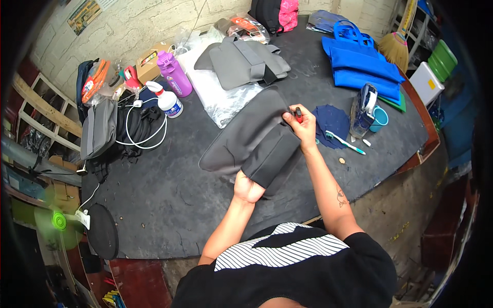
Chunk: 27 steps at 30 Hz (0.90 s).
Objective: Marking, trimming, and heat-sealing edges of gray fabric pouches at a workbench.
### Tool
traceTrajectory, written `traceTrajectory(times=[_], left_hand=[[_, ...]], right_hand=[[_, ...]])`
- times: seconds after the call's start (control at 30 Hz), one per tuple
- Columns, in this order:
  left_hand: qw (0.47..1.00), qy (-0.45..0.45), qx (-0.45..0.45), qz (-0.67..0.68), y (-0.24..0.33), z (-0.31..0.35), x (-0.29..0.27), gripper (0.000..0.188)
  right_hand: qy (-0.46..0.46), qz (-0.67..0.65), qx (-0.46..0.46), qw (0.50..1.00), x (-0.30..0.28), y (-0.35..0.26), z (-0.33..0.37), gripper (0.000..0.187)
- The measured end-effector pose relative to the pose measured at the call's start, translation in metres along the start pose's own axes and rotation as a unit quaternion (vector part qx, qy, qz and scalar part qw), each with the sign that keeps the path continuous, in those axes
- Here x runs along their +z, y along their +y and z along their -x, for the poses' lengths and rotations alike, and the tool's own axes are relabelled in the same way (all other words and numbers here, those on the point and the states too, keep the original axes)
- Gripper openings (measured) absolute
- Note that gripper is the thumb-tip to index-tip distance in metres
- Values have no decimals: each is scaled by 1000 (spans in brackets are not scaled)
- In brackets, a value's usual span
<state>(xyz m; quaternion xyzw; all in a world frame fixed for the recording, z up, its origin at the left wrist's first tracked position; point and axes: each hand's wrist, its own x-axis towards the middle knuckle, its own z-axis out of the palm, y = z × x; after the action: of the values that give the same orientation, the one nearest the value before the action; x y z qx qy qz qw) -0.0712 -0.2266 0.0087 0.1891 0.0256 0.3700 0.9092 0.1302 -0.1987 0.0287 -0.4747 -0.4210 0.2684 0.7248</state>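
A dark grey sewn fabric piece (pixel 239 136) with a wide black band (pixel 272 158) across it is held up above the table before me. My left hand (pixel 248 188) grips its near end, palm up, with the fingers hidden under the black band. At the far right edge my right hand (pixel 303 126) pinches the fabric between thumb and fingers. A small red-and-black object (pixel 298 114) sticks out of that same hand; its kind I cannot make out. Behind lies a stack of similar grey pieces (pixel 241 64) with straps, partly on clear plastic (pixel 226 105).
On the left stand a purple bottle (pixel 174 74), a white spray bottle (pixel 168 101) and a grey bag (pixel 99 128) with a white cable. To the right are blue bags (pixel 362 64), dark blue cloth (pixel 328 123), a toothbrush (pixel 345 142), a tape dispenser (pixel 363 110) and a cup (pixel 379 119).
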Motion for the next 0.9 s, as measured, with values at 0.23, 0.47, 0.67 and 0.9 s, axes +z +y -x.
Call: traceTrajectory(times=[0.23,0.47,0.67,0.9], left_hand=[[992,-85,-69,69,11,-6,-18,48],[994,-34,-65,76,4,-7,-4,45],[961,39,-55,-267,18,-22,9,41],[994,-24,-46,-92,19,-29,-16,61]], right_hand=[[-13,52,2,999,3,-5,-4,14],[-17,28,25,999,5,-9,0,15],[34,-51,94,994,-10,12,-11,16],[160,-26,79,984,-29,36,-13,14]])
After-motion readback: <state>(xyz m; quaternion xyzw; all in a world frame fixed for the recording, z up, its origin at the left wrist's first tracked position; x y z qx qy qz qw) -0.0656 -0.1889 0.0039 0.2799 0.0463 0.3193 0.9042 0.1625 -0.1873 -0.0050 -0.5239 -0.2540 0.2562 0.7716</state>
